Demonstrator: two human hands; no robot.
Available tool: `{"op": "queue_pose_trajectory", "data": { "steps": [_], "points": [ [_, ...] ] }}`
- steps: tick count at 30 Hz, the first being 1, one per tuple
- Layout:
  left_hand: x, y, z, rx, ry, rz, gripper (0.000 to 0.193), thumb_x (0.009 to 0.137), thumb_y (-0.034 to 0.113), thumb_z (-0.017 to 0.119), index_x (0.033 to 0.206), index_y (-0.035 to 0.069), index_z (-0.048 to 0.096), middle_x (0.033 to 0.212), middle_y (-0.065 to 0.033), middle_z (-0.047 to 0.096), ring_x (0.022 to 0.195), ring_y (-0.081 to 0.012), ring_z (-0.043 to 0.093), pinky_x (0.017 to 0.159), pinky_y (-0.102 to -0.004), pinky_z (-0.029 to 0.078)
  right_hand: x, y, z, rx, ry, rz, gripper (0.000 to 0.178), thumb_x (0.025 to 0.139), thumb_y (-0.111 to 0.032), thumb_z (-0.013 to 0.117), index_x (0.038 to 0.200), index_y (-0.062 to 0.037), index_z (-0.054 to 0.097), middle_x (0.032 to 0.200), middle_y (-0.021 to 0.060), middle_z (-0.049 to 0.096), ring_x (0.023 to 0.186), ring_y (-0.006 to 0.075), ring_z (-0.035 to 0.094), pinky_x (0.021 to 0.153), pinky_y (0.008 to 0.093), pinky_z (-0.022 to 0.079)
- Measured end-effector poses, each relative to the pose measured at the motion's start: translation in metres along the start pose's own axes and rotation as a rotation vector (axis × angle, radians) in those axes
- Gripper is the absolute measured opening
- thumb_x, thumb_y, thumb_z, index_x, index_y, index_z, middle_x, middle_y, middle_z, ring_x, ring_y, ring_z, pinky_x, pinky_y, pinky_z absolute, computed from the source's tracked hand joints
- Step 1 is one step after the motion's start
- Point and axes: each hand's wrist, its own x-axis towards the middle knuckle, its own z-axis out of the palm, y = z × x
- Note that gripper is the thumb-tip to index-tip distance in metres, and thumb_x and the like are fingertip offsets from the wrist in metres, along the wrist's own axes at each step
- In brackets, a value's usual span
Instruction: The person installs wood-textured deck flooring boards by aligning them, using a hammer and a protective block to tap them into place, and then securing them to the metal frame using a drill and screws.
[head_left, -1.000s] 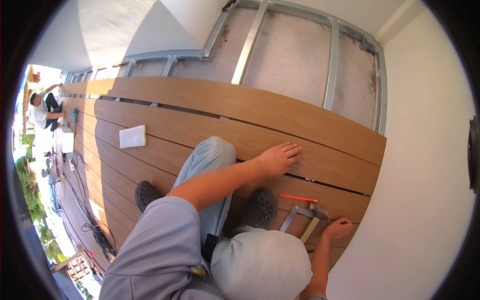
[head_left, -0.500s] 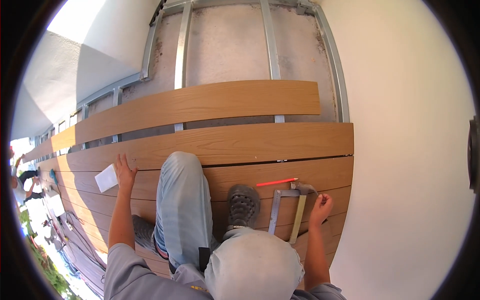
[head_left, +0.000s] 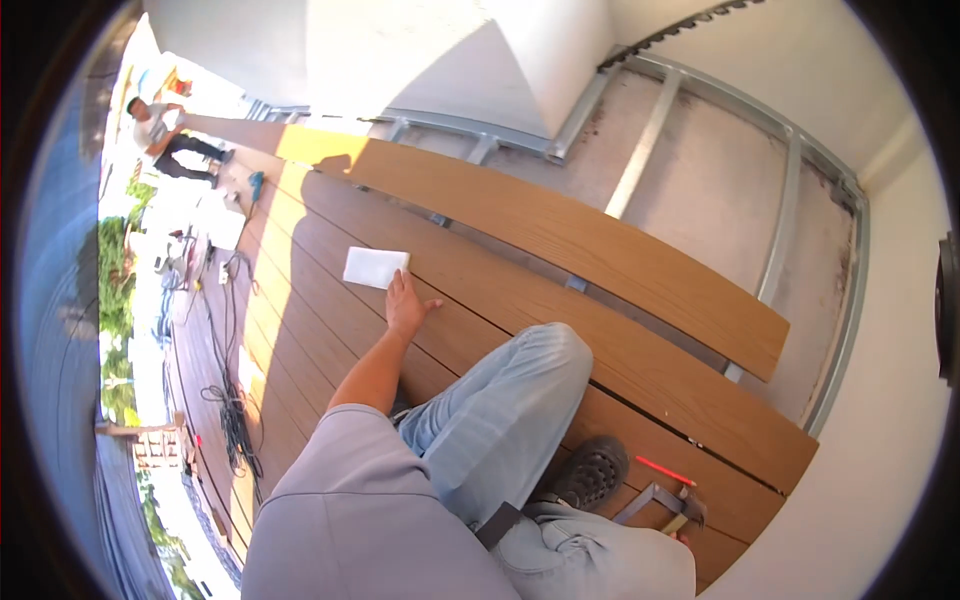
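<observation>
My left hand (head_left: 407,306) lies on the brown deck boards with fingers outstretched and thumb apart, its fingertips at the edge of a small white rectangular packet (head_left: 375,267). Only a sliver of my right hand (head_left: 684,538) shows past my knee, close to a hammer (head_left: 682,520); its fingers are hidden. Beside the hammer lies a metal square (head_left: 648,497), partly behind my leg. A red pencil (head_left: 664,470) rests on the boards above them. Beyond my knee, a long loose board (head_left: 560,225) lies across the metal joists, with a gap beside the laid boards.
Bare metal joists (head_left: 645,150) stand over concrete at the far right, bounded by white walls (head_left: 895,290). At the far left a person (head_left: 160,140) is by the loose board's other end. Black cables (head_left: 235,430) lie along the deck on the left.
My view has swung to the left, bringing the person and cables further into sight. My right hand is now mostly hidden behind my leg. The left hand remains beside the white packet.
</observation>
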Motion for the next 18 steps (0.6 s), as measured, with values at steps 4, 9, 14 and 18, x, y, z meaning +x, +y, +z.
{"op": "queue_pose_trajectory", "data": {
  "steps": [4,9,14,18],
  "points": [
    [0.004,-0.067,0.014,-0.053,-0.056,-0.208,0.124,0.079,0.065,0.081,0.164,-0.002,0.02,0.171,-0.0244,0.017,0.159,-0.0382,0.018,0.128,-0.0432,0.025,-0.018,-0.01,0.019,-0.09,-0.074,-0.091,0.048,0.101,-0.033,0.071,0.129,0.0031,0.057,0.109,0.0143,0.058,0.097,0.0253,0.059,0.088,0.0404,0.051],
    [-0.022,-0.03,0.035,-0.142,-0.097,-0.159,0.12,0.083,0.063,0.078,0.163,-0.004,0.02,0.17,-0.0254,0.019,0.156,-0.0416,0.022,0.128,-0.0438,0.025,-0.001,0.0,0.008,-0.16,-0.055,-0.138,0.052,0.097,-0.035,0.075,0.127,0.0033,0.057,0.108,0.015,0.058,0.095,0.0258,0.059,0.085,0.0407,0.051],
    [-0.063,0.009,0.021,-0.097,0.026,0.009,0.103,0.085,0.052,0.08,0.157,-0.004,0.033,0.162,-0.0245,0.035,0.145,-0.0425,0.036,0.123,-0.0451,0.033,0.003,0.028,0.012,-0.161,-0.07,-0.125,0.056,0.093,-0.038,0.079,0.125,0.0034,0.058,0.107,0.0158,0.058,0.093,0.0263,0.059,0.083,0.041,0.051],
    [-0.089,-0.014,0.003,-0.099,-0.098,0.201,0.097,0.081,0.037,0.085,0.156,0.0,0.037,0.158,-0.023,0.039,0.142,-0.0425,0.038,0.121,-0.0451,0.036,-0.036,-0.013,0.014,-0.205,-0.076,-0.179,0.056,0.091,-0.037,0.08,0.124,0.0032,0.058,0.107,0.0164,0.058,0.093,0.0278,0.059,0.083,0.0421,0.05]
  ]
}}
